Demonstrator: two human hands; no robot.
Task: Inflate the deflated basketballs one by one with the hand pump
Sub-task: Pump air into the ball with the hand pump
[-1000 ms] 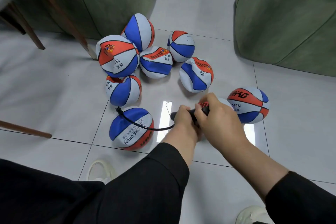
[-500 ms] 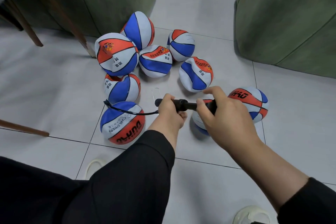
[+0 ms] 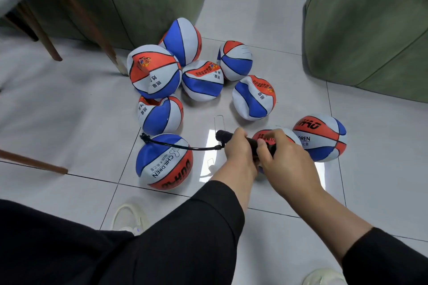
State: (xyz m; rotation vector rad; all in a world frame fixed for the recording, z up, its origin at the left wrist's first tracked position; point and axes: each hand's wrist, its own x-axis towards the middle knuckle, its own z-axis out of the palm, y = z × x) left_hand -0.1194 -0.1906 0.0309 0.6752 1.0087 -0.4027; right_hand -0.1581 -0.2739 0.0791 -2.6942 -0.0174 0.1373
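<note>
Nine balls: nine red, white and blue basketballs lie on the pale tiled floor [image 3: 58,109], most of them in the middle of the frame.
Ball on the pump: the nearest ball [image 3: 165,161], centre left, has a thin black hose [image 3: 185,146] plugged into its top; it looks fairly round, though I judge it not yet full.
Pump: a black hand pump [image 3: 245,141] lies level at centre right, hose end pointing left.
Left hand: the left hand [image 3: 238,152] has its fingers curled tight around the pump barrel.
Right hand: the right hand [image 3: 284,162] has its fingers wrapped round the handle end, thumb on top, close against the left hand.
Done: the ball at the right edge of the group [image 3: 320,137] looks plump and may be finished.
Left: six balls in the cluster above [image 3: 201,81] are dented and creased, so most of the work seems to remain. Another ball [image 3: 278,134] sits half hidden behind the hands.
Edges: green armchairs stand at upper left [image 3: 139,0] and upper right [image 3: 370,30]; wooden chair legs [image 3: 78,9] slant in at upper left.
Open room: bare floor at left and lower right; shoes [image 3: 129,217] are near the bottom.
</note>
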